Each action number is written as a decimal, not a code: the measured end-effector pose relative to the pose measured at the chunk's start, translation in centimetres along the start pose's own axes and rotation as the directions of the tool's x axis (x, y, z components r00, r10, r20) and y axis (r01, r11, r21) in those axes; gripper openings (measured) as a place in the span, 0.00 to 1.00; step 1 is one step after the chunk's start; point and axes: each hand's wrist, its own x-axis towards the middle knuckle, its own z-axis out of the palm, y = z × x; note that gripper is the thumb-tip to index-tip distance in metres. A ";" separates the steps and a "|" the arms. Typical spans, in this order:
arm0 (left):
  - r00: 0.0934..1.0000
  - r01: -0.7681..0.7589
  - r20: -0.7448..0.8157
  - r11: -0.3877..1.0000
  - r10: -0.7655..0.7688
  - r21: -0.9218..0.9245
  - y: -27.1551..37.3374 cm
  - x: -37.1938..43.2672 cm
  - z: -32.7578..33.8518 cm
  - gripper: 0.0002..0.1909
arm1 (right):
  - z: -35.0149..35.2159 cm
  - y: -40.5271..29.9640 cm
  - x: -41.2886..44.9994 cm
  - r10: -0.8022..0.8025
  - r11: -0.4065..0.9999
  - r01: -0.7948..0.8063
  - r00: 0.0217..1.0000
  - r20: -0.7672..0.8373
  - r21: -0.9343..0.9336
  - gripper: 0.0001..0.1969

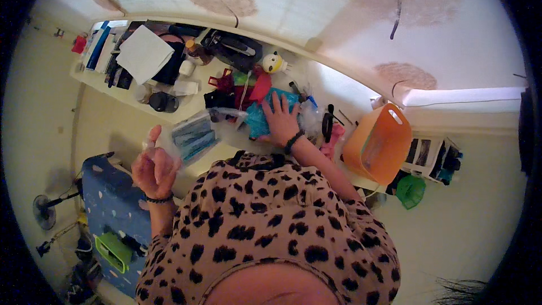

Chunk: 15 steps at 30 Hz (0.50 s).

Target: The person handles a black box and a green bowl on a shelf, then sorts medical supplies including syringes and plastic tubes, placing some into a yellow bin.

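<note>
My left hand [156,171] is raised at the table's near edge with a finger pointing up. Its other fingers are curled on the edge of a clear plastic bag [194,140], which has blue, flat contents. Spread flat, my right hand [279,125] lies on a crinkled turquoise plastic packet [257,119] and covers part of it. Just beyond the packet is a heap with a red piece [261,87] and a black cloth-like item [218,99]. Crumpled clear plastic [311,116] sits right of my right hand.
An orange basket [355,144] stands at the table's right end, beside a pink item [334,135]. Jars, including a dark-lidded one [163,101], stand on the left of the white table [95,72]. White folded paper [145,54] tops a stack behind. A blue-covered chair [101,203] is at lower left.
</note>
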 end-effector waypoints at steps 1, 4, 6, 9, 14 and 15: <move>1.000 0.001 -0.004 1.000 -0.001 0.003 0.2 -0.1 0.0 0.33 | 0.1 -0.1 0.6 0.046 0.999 -0.046 0.998 0.050 -0.007 0.46; 0.999 -0.023 0.024 1.000 0.023 -0.014 0.6 -0.3 -0.2 0.34 | 0.1 1.1 1.8 0.057 0.998 -0.058 0.990 0.127 0.008 0.46; 1.000 -0.015 -0.010 0.999 0.015 -0.034 0.7 -0.2 -0.3 0.35 | -0.1 1.5 2.0 0.028 0.999 -0.033 0.988 0.150 0.031 0.46; 1.000 0.007 0.003 1.000 -0.007 -0.015 0.4 0.3 -0.4 0.36 | 0.1 1.3 2.1 -0.024 0.993 0.038 0.992 0.121 -0.116 0.37; 0.999 0.036 0.009 0.999 -0.035 -0.035 0.0 0.9 0.3 0.34 | -0.5 2.2 3.3 -0.072 0.993 0.079 0.995 -0.072 0.089 0.22; 0.998 0.055 0.000 0.997 -0.055 -0.051 -0.1 1.0 0.4 0.34 | -0.5 2.5 3.4 -0.070 0.993 0.077 0.995 -0.073 0.089 0.22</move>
